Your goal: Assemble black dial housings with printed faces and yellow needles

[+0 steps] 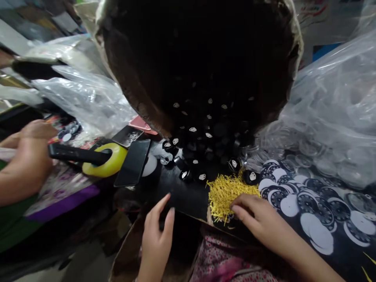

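Note:
My left hand (158, 231) is held over the near edge of the black table, thumb and forefinger spread, with nothing between them. My right hand (260, 215) rests at the right side of a heap of thin yellow pieces (226, 194). Its thumb and fingers are curled close together at the heap, and what they pinch, if anything, is hidden. Beyond lie several black round parts with white spots (202, 177), spilling from a large dark open container (135, 92) tipped towards me. Right of the heap are spread clock dials (307, 201), some black-faced and some white side up.
Clear plastic discs (311, 145) and a plastic bag (337, 102) lie at the right. Left are a phone (132, 162), a yellow tape roll (116, 166) on a black handle (70, 152), and another plastic bag (91, 105). Another person's arm (28, 164) reaches in at far left.

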`<state>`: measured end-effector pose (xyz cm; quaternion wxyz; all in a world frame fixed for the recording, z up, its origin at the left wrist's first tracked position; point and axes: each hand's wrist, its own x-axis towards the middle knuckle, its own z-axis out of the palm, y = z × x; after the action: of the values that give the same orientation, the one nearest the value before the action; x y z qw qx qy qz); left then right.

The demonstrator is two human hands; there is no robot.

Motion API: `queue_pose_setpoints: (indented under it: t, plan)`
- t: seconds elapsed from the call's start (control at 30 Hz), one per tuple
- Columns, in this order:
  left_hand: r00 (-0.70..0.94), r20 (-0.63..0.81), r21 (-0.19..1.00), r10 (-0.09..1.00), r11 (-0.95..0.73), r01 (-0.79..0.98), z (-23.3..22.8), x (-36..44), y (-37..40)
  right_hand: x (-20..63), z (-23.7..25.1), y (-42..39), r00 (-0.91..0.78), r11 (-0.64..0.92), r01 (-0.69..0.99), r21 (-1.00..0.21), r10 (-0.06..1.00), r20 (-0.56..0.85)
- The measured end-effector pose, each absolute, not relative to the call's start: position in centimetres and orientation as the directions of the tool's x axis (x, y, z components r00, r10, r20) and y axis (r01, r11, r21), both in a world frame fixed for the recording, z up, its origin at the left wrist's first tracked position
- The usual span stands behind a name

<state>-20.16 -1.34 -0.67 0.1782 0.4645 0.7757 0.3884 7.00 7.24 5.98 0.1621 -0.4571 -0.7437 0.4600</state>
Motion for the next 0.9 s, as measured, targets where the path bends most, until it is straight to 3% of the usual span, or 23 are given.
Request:
queue_pose_setpoints:
  t: [0.1,0.23,0.4,0.47,0.5,0.57,0.67,0.73,0.8,0.9]
  plan:
    - [-0.502,0.107,0.771,0.858,0.248,0.587,-1.0,-18.8,4.0,6.9,6.1,6.4,-0.632,0.262,0.496,-0.828,0.763,-0.138]
    - [-0.544,0.163,0.762,0.823,0.246,0.599,-1.8,-18.3,8.3,8.8,5.8,5.2,-0.634,0.25,0.494,-0.833,0.758,-0.149]
    - [-0.557,0.211,0.845,0.803,0.136,0.517,-2.1,-15.3,5.7,10.3,4.8,4.0,-0.531,0.041,0.435,-0.9,0.819,-0.219]
    - [-0.473,0.23,0.859,0.85,0.051,0.51,-1.8,-12.4,3.2,10.2,4.1,3.9,-0.484,-0.061,0.385,-0.921,0.836,-0.258]
    - [-0.353,0.22,0.855,0.909,-0.006,0.518,-1.7,-10.7,1.9,10.2,3.7,3.9,-0.449,-0.09,0.378,-0.921,0.853,-0.267]
    - [-0.173,0.115,0.897,0.978,-0.028,0.442,-1.2,-7.8,-0.3,10.4,3.0,3.9,-0.372,-0.105,0.389,-0.915,0.891,-0.261]
    - [-0.145,-0.208,0.964,0.967,0.228,0.14,-0.8,-4.9,-1.8,11.7,2.8,3.8,-0.337,-0.064,0.43,-0.901,0.914,-0.226]
    - [-0.122,-0.441,0.894,0.889,0.423,-0.144,-0.7,-4.2,-1.7,13.1,3.1,3.8,-0.403,-0.009,0.444,-0.896,0.891,-0.208]
    - [-0.059,-0.579,0.762,0.813,0.515,-0.393,-0.6,-3.9,-1.3,14.7,3.3,4.1,-0.406,0.053,0.515,-0.856,0.894,-0.189]
    - [0.01,-0.651,0.603,0.759,0.524,-0.601,-0.3,-3.7,-0.9,16.6,3.1,5.4,-0.242,0.149,0.788,-0.598,0.967,-0.077]
